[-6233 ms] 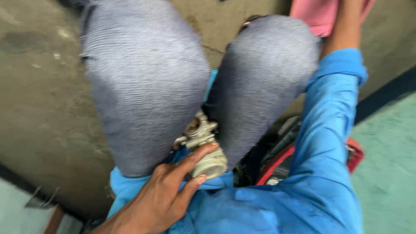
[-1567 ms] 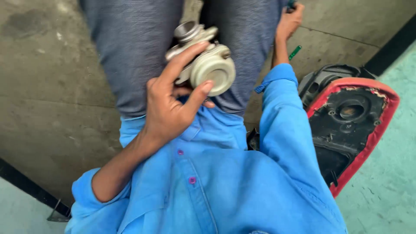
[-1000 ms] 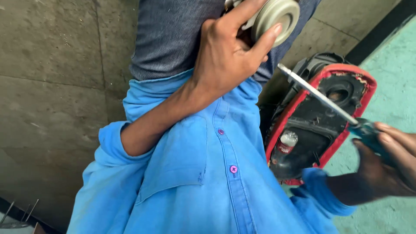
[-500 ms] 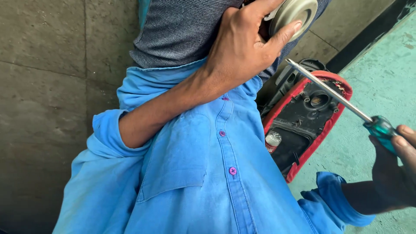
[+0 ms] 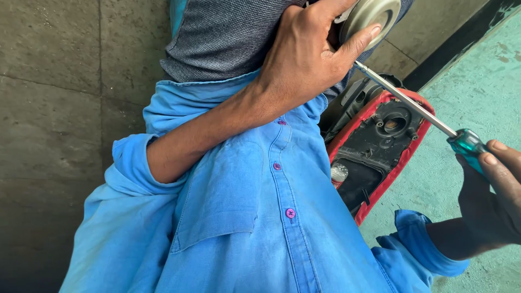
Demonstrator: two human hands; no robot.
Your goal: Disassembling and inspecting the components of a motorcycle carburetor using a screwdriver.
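My left hand (image 5: 306, 57) is closed around a round grey metal engine part (image 5: 370, 16) held up over my lap at the top of the view. My right hand (image 5: 491, 198) at the right edge grips the green handle of a long screwdriver (image 5: 412, 106). Its steel shaft slants up and left, and its tip reaches the metal part right beside my left fingers. My blue shirt fills the lower middle of the view.
A red and black machine housing (image 5: 382, 144) with open cavities lies on the floor beside my right side, under the screwdriver shaft. Grey concrete slabs (image 5: 59, 108) lie to the left, a green painted floor (image 5: 477, 76) to the right.
My right hand came in from the right with the screwdriver and brought its tip up to the metal part. My left hand lifted the part higher in the view.
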